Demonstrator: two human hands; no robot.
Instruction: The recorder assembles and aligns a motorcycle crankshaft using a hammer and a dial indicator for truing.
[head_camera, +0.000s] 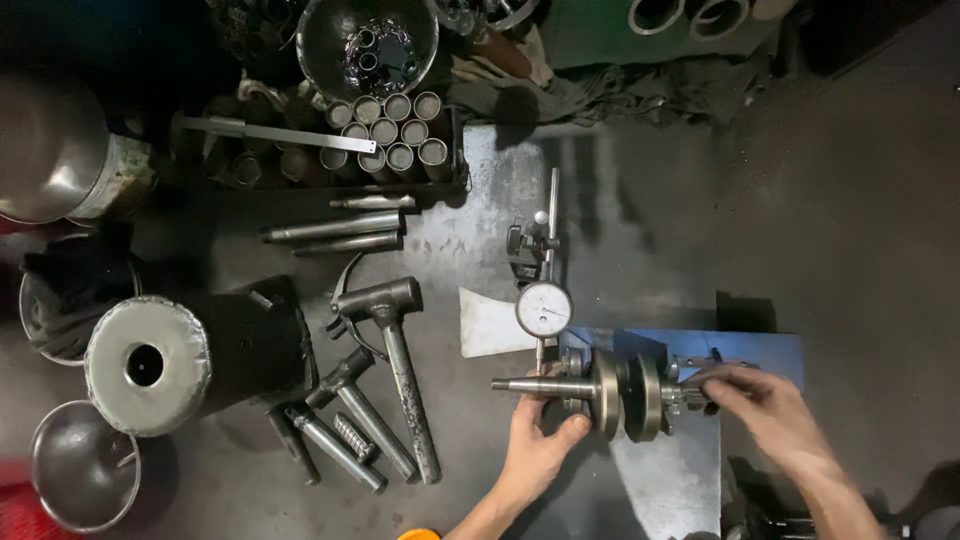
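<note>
A steel crankshaft (622, 392) with two round webs lies across a blue stand (770, 345) on the floor. My left hand (537, 447) grips its tapered left shaft from below. My right hand (760, 395) holds its right end with fingers closed around the shaft. A dial gauge (543, 309) with a white face stands on an upright rod just above the left shaft, its plunger pointing down at it.
Two hammers (392, 350) and several steel pins lie to the left. A black cylinder with a metal lid (150, 364), metal bowls (82, 474), a tray of steel sleeves (390, 135) and a ruler sit further left and behind. A white scrap (490, 325) lies beside the gauge.
</note>
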